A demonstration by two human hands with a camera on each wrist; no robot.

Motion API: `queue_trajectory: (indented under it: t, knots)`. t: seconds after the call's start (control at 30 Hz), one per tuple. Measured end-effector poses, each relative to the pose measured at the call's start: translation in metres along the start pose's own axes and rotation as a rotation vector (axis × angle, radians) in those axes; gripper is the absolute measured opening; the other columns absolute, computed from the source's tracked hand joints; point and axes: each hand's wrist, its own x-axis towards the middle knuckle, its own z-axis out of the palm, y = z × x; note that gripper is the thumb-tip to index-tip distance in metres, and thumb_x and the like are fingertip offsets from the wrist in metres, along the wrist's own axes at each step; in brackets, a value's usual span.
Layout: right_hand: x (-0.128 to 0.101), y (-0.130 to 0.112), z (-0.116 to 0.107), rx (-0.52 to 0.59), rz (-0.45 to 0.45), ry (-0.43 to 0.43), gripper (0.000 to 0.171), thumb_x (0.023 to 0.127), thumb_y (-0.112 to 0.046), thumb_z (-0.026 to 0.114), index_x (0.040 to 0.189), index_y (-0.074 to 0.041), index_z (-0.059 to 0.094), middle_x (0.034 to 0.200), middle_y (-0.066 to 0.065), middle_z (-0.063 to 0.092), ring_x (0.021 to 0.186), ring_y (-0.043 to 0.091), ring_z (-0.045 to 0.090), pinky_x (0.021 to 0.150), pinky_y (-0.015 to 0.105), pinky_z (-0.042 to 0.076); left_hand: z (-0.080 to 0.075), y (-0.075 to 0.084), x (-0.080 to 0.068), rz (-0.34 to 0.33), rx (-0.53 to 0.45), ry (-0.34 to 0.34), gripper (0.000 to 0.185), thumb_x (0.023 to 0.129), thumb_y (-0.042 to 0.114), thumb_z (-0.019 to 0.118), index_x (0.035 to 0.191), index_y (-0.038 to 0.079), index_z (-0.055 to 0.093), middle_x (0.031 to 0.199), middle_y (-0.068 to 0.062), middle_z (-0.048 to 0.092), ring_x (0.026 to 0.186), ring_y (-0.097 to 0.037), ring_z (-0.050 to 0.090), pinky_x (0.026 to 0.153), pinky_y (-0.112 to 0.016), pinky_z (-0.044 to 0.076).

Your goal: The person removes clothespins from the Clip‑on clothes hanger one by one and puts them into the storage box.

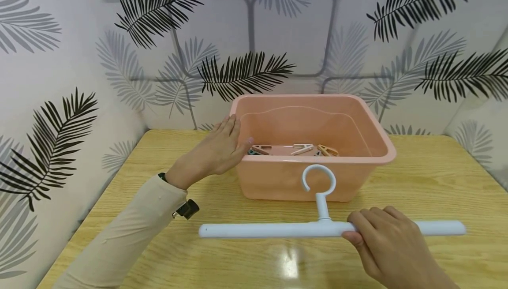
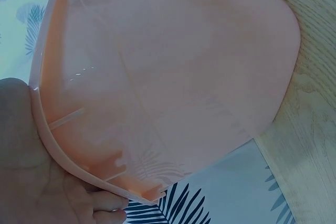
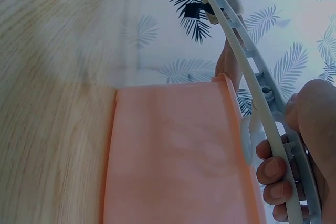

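The hanger [image 1: 329, 227] lies flat on the wooden table [image 1: 436, 178], just in front of the pink tub [image 1: 278, 178], its hook touching or nearly touching the tub's front wall. I see my right hand [image 1: 386, 245] gripping the bar right of the hook, fingers curled over it. My left hand [image 1: 220, 150] rests with straight fingers against the tub's left rim. Several clothes pegs [image 1: 302, 149] lie inside the tub.

No readable text or labels anywhere.
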Motion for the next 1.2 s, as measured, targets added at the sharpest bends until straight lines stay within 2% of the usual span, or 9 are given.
queue_trajectory:
  t: [0.23,0.5,0.77,1.2]
  knots:
    - [-0.001,0.001,0.007,0.002,-0.028,0.048,0.05,0.105,-0.042,0.025,0.072,-0.013,0.049,0.063,-0.01,0.041,0.052,0.007,0.038,0.048,0.025,0.032,0.0,0.0,-0.001,-0.003,0.002,-0.003,0.073,0.104,0.046,0.021,0.148,-0.011,0.01,0.156,-0.027,0.003,0.145,-0.039,0.002,0.117,-0.045,0.006]
    - [-0.004,0.001,0.009,-0.006,-0.016,0.015,0.049,0.106,-0.042,0.025,0.073,-0.014,0.048,0.062,-0.01,0.041,0.052,0.007,0.037,0.048,0.024,0.031,0.0,0.0,0.0,-0.004,-0.008,0.003,0.074,0.104,0.048,0.02,0.148,-0.011,0.009,0.156,-0.027,0.002,0.145,-0.039,0.001,0.117,-0.045,0.005]
    - [-0.007,0.003,0.012,-0.009,-0.023,0.021,0.049,0.105,-0.043,0.024,0.072,-0.014,0.046,0.062,-0.012,0.036,0.051,0.005,0.032,0.047,0.023,0.029,0.001,0.001,-0.001,-0.009,-0.008,0.0,0.075,0.104,0.048,0.02,0.148,-0.011,0.009,0.156,-0.027,0.002,0.145,-0.039,0.002,0.117,-0.045,0.006]
    - [-0.016,0.006,0.017,-0.009,0.014,-0.044,0.049,0.105,-0.044,0.023,0.073,-0.016,0.046,0.062,-0.014,0.035,0.051,0.005,0.035,0.048,0.025,0.032,0.0,0.002,-0.001,-0.015,-0.006,-0.002,0.074,0.104,0.048,0.021,0.148,-0.011,0.008,0.156,-0.027,0.001,0.145,-0.039,0.001,0.117,-0.045,0.006]
